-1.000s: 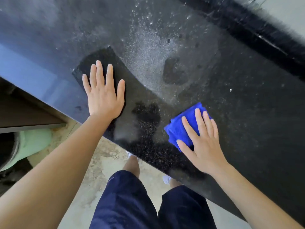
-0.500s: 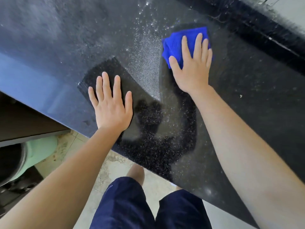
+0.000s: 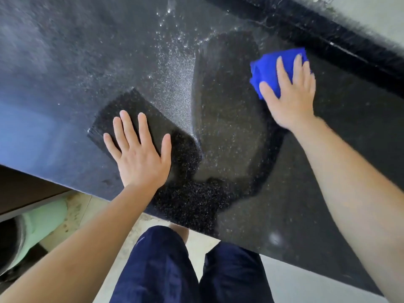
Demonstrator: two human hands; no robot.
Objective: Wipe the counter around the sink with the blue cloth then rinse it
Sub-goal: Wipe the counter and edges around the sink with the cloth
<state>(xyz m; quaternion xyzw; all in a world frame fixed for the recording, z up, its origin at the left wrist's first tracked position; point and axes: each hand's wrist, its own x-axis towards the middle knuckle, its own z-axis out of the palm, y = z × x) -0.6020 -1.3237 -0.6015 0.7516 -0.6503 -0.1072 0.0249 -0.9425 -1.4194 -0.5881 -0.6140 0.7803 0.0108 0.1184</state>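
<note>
Counter (image 3: 65, 62): dark speckled stone, diagonal across most of the view, near edge at lower left. Wet sheen over the middle, darker curved swipe bands from the near edge up toward the far right.

Raised black back edge (image 3: 328, 33) along the far side, upper right; pale wall (image 3: 376, 16) beyond it.

Below the near edge: tiled floor (image 3: 102, 215), navy shorts (image 3: 157, 270) at bottom centre, pale green container (image 3: 46, 221) at lower left, partly under the overhang. Contents not discernible.

Left hand (image 3: 140, 158): palm flat on the counter close to the near edge, fingers straight and spread, holding nothing. Under it, a darker angular patch of stone.

Right hand (image 3: 290, 99): well apart from the left, far right side, arm extended. Palm down on blue cloth (image 3: 266, 71), fingers straight, pressing it onto the stone, not curled round it. Slight blur at the fingertips.

Blue cloth: bunched, lying on the counter under the right-hand fingers, just short of the back edge, showing past the thumb side and between the fingers.

Water droplets (image 3: 172, 33): scattered on the far-centre counter, left of the cloth.
</note>
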